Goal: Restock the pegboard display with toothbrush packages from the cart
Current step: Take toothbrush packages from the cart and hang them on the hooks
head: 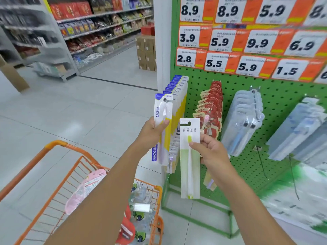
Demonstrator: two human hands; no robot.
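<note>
Left hand [150,129] holds a FROG toothbrush package [162,128] upright beside the hanging FROG row [178,96]; right hand [210,149] pinches a green toothbrush package [189,167] before the green pegboard [230,96]; orange cart [58,167] below.

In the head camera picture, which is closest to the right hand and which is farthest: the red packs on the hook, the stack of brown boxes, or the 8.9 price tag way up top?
From the right hand:
1. Red packs, hanging on the pegboard just above the hand.
2. 8.9 price tag, high on the board, top row.
3. Brown boxes, stacked down the aisle to the left, beyond the board.
</note>
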